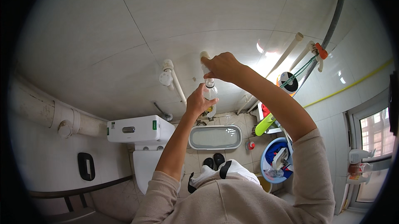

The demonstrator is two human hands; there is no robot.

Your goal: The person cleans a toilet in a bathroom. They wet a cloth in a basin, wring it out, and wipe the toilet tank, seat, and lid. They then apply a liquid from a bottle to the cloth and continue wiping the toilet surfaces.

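My left hand (199, 100) holds a clear plastic bottle (212, 94) upright around its upper part, with the thumb and fingers on either side. The open mouth of the bottle sits just below a white plastic tap (204, 55) on the tiled wall. Over that tap reaches my right hand (225, 67), its fingers curled on it; the hand hides most of the tap body. Whether water is running is too small to tell. Below the bottle, a grey and white oblong basin (215, 148) stands on the floor and appears to hold water.
A white toilet (134, 132) stands at left. Another white pipe valve (166, 75) juts from the wall. At right are a blue bucket (265, 174) of cloths, a lime-green handle (265, 124) and an orange-handled tap (321, 51). A small red-capped bottle (250, 145) is on the floor.
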